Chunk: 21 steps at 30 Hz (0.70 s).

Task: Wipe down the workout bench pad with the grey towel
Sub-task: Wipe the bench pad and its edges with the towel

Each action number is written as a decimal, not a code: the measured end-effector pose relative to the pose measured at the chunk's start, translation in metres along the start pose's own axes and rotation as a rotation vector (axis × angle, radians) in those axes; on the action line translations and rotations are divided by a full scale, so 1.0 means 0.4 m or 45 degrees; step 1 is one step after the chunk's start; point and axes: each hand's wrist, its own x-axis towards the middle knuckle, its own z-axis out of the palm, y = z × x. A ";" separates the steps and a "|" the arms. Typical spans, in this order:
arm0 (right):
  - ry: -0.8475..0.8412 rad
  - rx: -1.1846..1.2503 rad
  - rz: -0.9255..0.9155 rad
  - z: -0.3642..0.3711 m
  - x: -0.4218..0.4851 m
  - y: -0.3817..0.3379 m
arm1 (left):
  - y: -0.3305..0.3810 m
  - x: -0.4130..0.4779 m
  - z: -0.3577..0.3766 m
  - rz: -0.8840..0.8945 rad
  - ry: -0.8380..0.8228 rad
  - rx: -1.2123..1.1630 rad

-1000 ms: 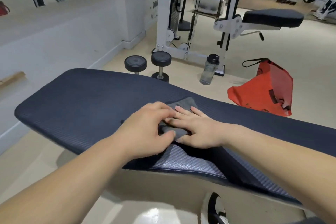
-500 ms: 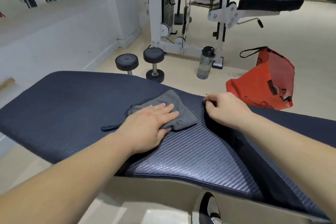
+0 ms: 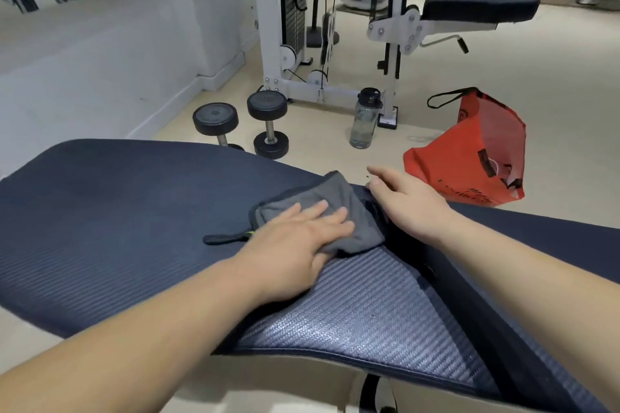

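Head cam, containers first: a clear water bottle [image 3: 364, 121] with a black lid stands upright on the floor [image 3: 553, 104] past the bench, can't tell if there's anything in it. Right of it sits an orange bag [image 3: 469, 157] with a black strap, and something dark shows through its side, no idea what

On the bench pad [image 3: 117, 211], which is dark navy with a ribbed texture, the grey towel [image 3: 332, 193] lies bunched near the far edge, about mid-frame. The left hand [image 3: 295, 238] lies flat on top of it, fingers straight and spread, pressing down. A small black loop [image 3: 224, 239] with a green bit sticks out of the towel toward the left. The right hand [image 3: 406, 204] is just beside the towel at the pad's far edge, fingers bent, but I can't tell if it's actually gripping the edge

Rest of the room: two black dumbbells [image 3: 268, 124] on the beige floor, a white cable machine [image 3: 271, 27] behind them, another padded seat [image 3: 479, 5] on the right, and mirrors along the left wall
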 end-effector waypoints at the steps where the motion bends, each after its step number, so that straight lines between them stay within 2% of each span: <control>1: 0.005 -0.019 -0.024 0.005 -0.002 0.001 | -0.032 0.003 -0.011 -0.037 0.034 0.006; 5: -0.002 -0.210 -0.207 0.027 -0.028 -0.009 | -0.164 -0.037 -0.041 -0.486 0.183 0.054; 7: -0.001 -0.245 -0.275 0.034 -0.039 -0.009 | -0.154 -0.065 -0.036 -0.619 0.214 0.041; 8: 0.014 -0.266 -0.291 0.035 -0.040 -0.008 | -0.125 -0.076 -0.029 -0.626 0.198 0.048; 10: 0.052 -0.295 -0.290 0.036 -0.039 -0.009 | -0.046 -0.108 -0.009 -0.503 0.129 0.053; 13: 0.114 -0.285 -0.282 0.046 -0.034 -0.032 | 0.039 -0.182 0.018 -0.085 0.006 0.091; 16: 0.127 -0.279 -0.333 0.062 -0.039 -0.081 | -0.027 -0.233 0.007 0.231 -0.049 0.042; 18: 0.077 -0.279 -0.374 0.076 -0.041 -0.113 | -0.111 -0.265 -0.011 0.209 0.001 -0.009; 21: 0.031 -0.306 -0.387 0.092 -0.045 -0.149 | -0.223 -0.316 -0.035 -0.187 0.201 0.001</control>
